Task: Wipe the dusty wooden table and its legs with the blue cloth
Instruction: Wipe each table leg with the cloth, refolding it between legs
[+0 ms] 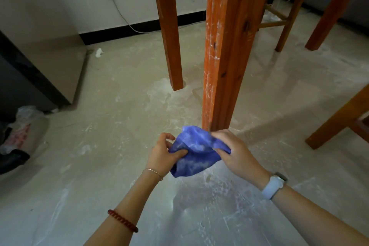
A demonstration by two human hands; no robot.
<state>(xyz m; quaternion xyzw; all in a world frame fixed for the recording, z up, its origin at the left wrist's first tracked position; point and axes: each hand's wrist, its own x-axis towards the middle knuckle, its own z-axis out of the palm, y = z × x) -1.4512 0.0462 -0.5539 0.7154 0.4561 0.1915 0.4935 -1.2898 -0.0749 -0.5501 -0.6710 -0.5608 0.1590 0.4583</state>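
Note:
The blue cloth [192, 152], smeared with white dust, hangs bunched between both hands just above the floor. My left hand [162, 154] pinches its left edge with thumb and fingers. My right hand [233, 151] grips its upper right corner. Directly behind the cloth stands the near table leg [225, 50], orange-brown wood streaked with white dust along its left edge. A second table leg [168, 26] stands farther back on the left, and a third leg [335, 10] slants at the upper right. The tabletop is out of view.
White dust covers the pale floor [123, 118]. A wooden chair [287, 2] stands behind the table. Another wooden leg [339, 118] enters at the right edge. A cabinet [50, 62] and plastic bags [20, 130] lie on the left. A cable [123, 16] runs from the wall socket.

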